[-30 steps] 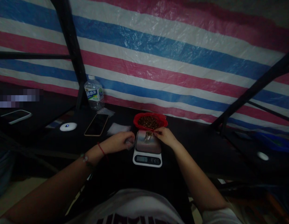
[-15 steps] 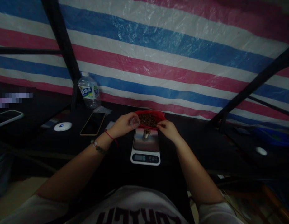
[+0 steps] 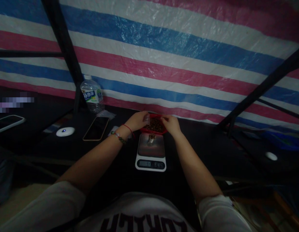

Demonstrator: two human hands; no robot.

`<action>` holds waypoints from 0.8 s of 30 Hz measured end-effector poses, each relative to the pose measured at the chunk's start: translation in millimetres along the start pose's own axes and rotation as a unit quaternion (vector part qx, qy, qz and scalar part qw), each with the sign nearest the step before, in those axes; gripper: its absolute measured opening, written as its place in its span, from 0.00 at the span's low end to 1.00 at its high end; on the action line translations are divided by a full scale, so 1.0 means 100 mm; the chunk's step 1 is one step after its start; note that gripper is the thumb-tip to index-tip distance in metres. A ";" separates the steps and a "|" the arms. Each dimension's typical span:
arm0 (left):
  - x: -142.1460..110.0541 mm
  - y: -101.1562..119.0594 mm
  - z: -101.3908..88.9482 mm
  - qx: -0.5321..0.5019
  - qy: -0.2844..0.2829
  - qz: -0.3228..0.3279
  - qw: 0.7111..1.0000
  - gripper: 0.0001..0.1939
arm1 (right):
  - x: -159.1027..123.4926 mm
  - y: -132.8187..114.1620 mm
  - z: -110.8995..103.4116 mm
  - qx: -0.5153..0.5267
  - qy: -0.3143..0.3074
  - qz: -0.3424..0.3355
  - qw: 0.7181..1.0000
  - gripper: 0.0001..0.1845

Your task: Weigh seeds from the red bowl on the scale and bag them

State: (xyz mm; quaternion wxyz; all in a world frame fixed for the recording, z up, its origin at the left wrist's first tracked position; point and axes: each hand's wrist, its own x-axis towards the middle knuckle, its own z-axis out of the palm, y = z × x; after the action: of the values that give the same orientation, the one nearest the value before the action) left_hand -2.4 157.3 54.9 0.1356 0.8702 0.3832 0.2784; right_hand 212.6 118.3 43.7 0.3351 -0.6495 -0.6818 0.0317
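Observation:
My left hand (image 3: 138, 120) is closed around a small clear plastic cup (image 3: 147, 119), which is tilted over the left side of a shallow red container (image 3: 152, 115). Small brown pieces (image 3: 155, 124), too dim to name, lie inside that container. At its right edge is my right hand (image 3: 171, 125), with thumb and fingers closed on the red rim. Directly in front of the container stands a white kitchen scale (image 3: 150, 164) with a lit display. A small metallic cup (image 3: 151, 139) with brown contents sits on the scale's plate.
Left of my hands lie a phone (image 3: 96, 128), a white rounded device (image 3: 65, 131) and clear plastic bags (image 3: 106, 114). A large clear bottle (image 3: 91, 95) stands behind them. Black frame posts (image 3: 64, 38) rise on both sides before a striped plastic sheet (image 3: 164, 64).
My left hand has carried the clear cup from beside the scale up and right to the red container. My right hand has moved farther back along the container's right edge.

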 end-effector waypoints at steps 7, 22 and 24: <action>-0.30 0.25 -0.17 -0.049 0.005 0.010 0.999 0.20 | -0.37 -0.31 -0.15 0.238 -0.043 -0.055 0.969 0.13; -0.67 0.48 -0.15 -0.018 0.008 0.105 0.994 0.29 | -0.41 -0.84 -0.12 0.120 -0.195 -0.182 0.956 0.05; -0.68 0.45 -0.14 -0.044 0.015 0.106 0.993 0.27 | -0.39 -0.84 -0.16 0.135 -0.197 -0.200 0.950 0.03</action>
State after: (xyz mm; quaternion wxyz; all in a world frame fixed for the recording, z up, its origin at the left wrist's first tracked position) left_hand -21.7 77.0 60.8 0.1382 0.8948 0.2783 0.3206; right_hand 145.5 64.2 79.8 0.2782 -0.4297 -0.8392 0.1835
